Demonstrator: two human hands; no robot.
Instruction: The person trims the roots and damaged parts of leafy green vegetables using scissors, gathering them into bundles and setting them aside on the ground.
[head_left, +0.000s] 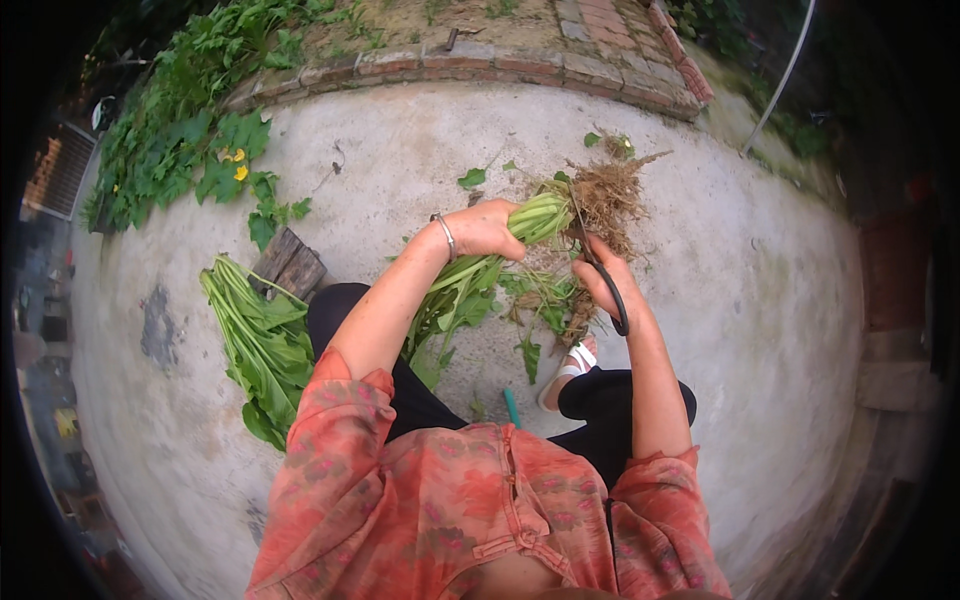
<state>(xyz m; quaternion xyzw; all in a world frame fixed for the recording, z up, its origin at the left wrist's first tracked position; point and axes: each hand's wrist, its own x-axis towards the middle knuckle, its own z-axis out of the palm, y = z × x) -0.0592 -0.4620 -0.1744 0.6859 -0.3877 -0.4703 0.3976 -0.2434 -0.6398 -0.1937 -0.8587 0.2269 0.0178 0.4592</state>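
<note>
My left hand (487,230) is closed around a bunch of leafy greens (540,217), its pale stems pointing to the right and its leaves hanging down below my wrist. My right hand (604,274) grips a pair of black-handled scissors (612,290). Their dark blades lie across the cut-end side of the stems, next to a clump of brown, stringy roots (612,188). Whether the roots are still joined to the stems I cannot tell. Under my hands, loose leaves and root scraps (550,295) lie on the ground.
A second heap of greens (262,345) lies at my left, beside a wooden block (289,263). A short teal stick-like thing (511,407) rests between my legs, near my white sandal (570,372). Vines with yellow flowers (239,165) spread at the far left. A brick edging (470,62) borders the concrete.
</note>
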